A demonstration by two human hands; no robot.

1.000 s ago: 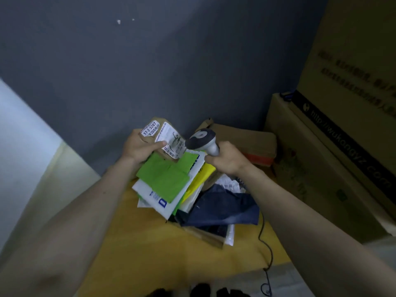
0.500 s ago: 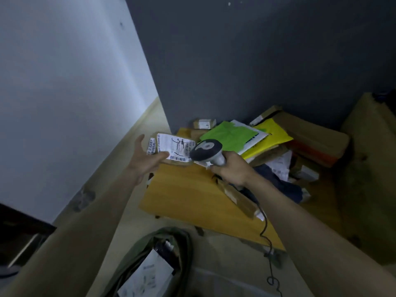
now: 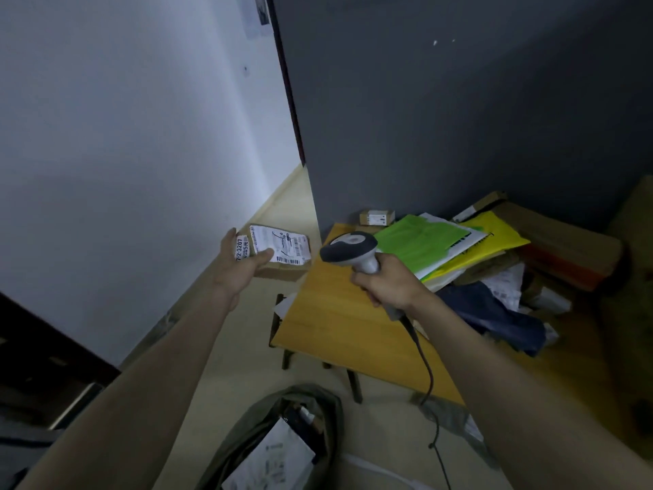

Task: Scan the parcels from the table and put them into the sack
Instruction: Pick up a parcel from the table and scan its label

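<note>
Head: left hand (image 3: 237, 268) grips parcel (image 3: 279, 254) beyond table (image 3: 328, 323) edge.

sack (image 3: 268, 433) cut off below, parcel labels unreadable

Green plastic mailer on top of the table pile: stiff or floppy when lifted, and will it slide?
The flat green plastic mailer looks thin, so probably floppy and light. Its glossy surface, resting on the yellow mailer and white envelope, probably slides easily. It likely drags them if pushed.

Single head-worn view, forward and down; hands close, table (image 3: 339, 323) and sack (image 3: 247, 429) below
</note>
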